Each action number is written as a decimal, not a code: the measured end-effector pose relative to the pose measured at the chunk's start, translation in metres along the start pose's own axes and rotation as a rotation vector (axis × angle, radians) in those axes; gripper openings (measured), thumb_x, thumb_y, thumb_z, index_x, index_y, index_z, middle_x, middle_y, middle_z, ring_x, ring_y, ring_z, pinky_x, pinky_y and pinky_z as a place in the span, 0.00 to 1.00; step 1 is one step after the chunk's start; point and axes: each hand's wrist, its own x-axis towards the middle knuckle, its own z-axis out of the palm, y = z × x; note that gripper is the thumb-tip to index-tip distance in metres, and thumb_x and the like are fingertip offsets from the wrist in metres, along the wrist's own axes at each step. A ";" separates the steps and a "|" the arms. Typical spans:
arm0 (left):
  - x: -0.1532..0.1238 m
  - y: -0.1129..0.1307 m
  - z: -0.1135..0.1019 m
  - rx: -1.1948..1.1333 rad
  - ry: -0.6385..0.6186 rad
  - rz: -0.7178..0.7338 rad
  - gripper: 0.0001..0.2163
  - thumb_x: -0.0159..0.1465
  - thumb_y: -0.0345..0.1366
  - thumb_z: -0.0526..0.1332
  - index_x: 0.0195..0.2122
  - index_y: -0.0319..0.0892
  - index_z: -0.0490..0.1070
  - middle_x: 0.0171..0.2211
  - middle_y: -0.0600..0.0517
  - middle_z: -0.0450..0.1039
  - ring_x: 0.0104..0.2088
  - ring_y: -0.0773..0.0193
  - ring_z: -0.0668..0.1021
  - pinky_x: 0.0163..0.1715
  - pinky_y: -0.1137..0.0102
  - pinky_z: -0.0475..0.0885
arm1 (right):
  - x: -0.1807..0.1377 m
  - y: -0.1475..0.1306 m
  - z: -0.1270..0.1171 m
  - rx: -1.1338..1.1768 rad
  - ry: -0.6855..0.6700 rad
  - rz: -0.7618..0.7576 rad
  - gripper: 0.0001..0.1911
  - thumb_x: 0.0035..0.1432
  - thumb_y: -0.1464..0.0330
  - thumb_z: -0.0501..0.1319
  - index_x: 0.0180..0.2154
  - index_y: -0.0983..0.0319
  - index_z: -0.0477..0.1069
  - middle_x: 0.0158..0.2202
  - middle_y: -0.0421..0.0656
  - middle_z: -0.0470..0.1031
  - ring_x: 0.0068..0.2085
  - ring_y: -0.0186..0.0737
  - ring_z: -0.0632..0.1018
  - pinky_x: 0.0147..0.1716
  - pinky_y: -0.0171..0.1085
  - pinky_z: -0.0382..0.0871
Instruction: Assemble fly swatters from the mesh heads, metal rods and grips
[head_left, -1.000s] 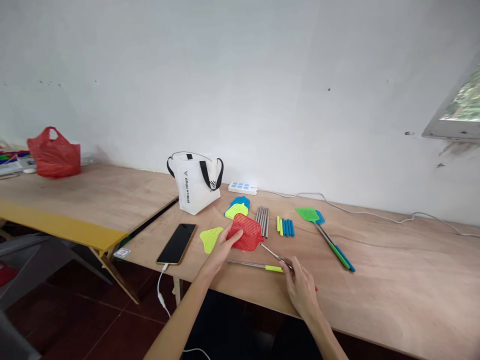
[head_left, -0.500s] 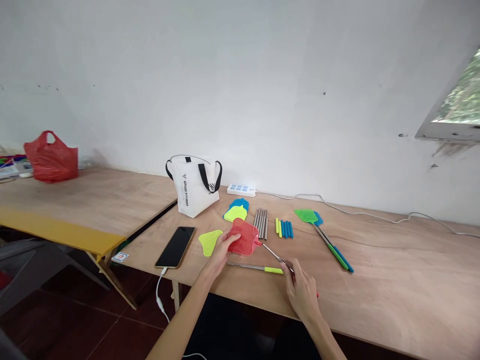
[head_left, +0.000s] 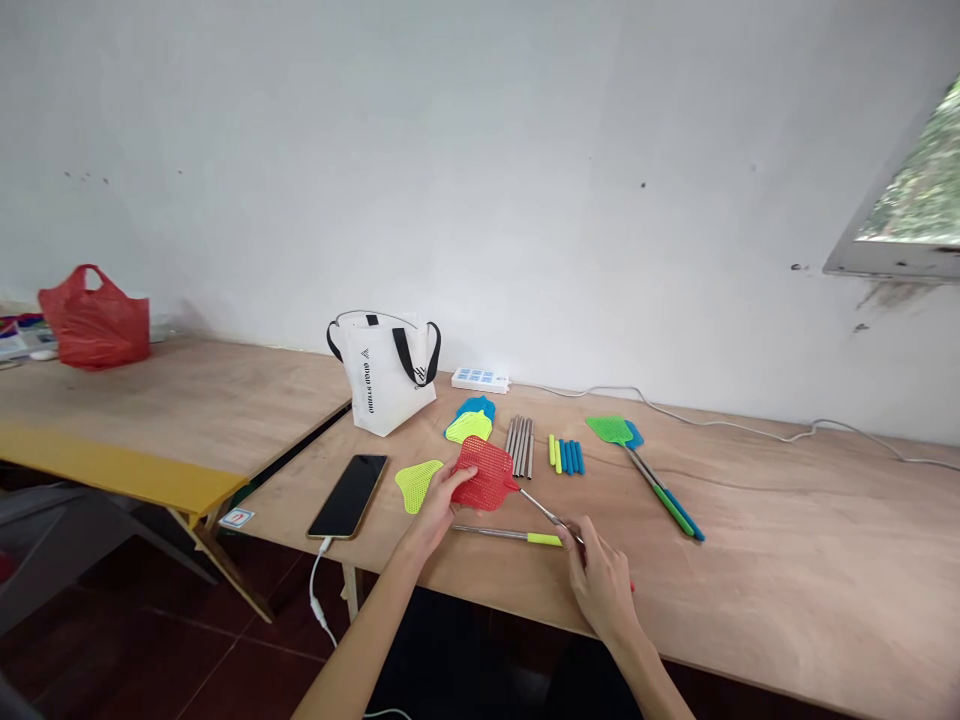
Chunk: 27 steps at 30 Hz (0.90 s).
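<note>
My left hand (head_left: 437,503) grips the edge of a red fly-swatter head (head_left: 486,473) just above the wooden table (head_left: 787,560). A thin metal rod (head_left: 541,508) runs from that head to my right hand (head_left: 600,578), whose fingers are pinched on the rod; a bit of red handle shows behind the hand. Below the rod lies a separate metal rod with a yellow grip (head_left: 510,535). A loose yellow-green swatter head (head_left: 417,481) rests just left of my left hand.
Behind lie yellow and blue swatter heads (head_left: 471,418), a bundle of metal rods (head_left: 521,446), coloured grips (head_left: 567,454) and two finished swatters (head_left: 645,472). A phone on a cable (head_left: 349,495), a white tote bag (head_left: 384,368), a power strip (head_left: 480,379) and a red plastic bag (head_left: 94,318) are also there.
Both hands keep their hold on the red swatter's head and rod; the head sits slightly lower and flatter. The view has drifted a little.
</note>
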 end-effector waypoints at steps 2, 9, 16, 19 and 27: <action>0.000 0.000 -0.001 0.018 -0.017 -0.007 0.26 0.57 0.42 0.70 0.56 0.39 0.73 0.41 0.45 0.80 0.37 0.56 0.83 0.21 0.73 0.76 | 0.000 -0.001 0.000 -0.003 -0.012 -0.002 0.17 0.74 0.57 0.46 0.40 0.56 0.69 0.36 0.42 0.82 0.34 0.42 0.83 0.28 0.34 0.65; 0.001 -0.002 -0.001 0.022 -0.011 -0.025 0.26 0.56 0.41 0.70 0.55 0.39 0.73 0.42 0.45 0.80 0.35 0.57 0.83 0.19 0.73 0.76 | -0.001 -0.002 -0.001 -0.004 0.000 -0.002 0.18 0.74 0.56 0.45 0.41 0.56 0.68 0.37 0.42 0.82 0.35 0.42 0.83 0.29 0.34 0.64; 0.002 0.001 -0.004 -0.005 -0.010 -0.014 0.26 0.57 0.40 0.69 0.57 0.40 0.72 0.44 0.45 0.80 0.38 0.56 0.82 0.19 0.74 0.75 | -0.001 -0.001 -0.001 -0.011 0.020 -0.009 0.17 0.74 0.57 0.46 0.40 0.56 0.68 0.36 0.43 0.82 0.34 0.42 0.82 0.28 0.34 0.64; 0.002 -0.001 -0.005 0.002 -0.022 -0.028 0.26 0.57 0.39 0.70 0.56 0.41 0.72 0.44 0.45 0.80 0.38 0.56 0.82 0.20 0.74 0.75 | -0.001 -0.001 -0.001 -0.009 0.011 -0.016 0.16 0.74 0.58 0.46 0.40 0.56 0.68 0.37 0.43 0.82 0.34 0.42 0.82 0.29 0.34 0.64; 0.001 0.003 -0.008 0.089 -0.007 0.010 0.29 0.57 0.44 0.69 0.59 0.42 0.70 0.47 0.45 0.79 0.40 0.54 0.82 0.20 0.73 0.75 | 0.000 -0.005 -0.002 -0.128 0.066 -0.089 0.18 0.75 0.59 0.47 0.40 0.58 0.71 0.34 0.41 0.81 0.30 0.37 0.80 0.26 0.32 0.59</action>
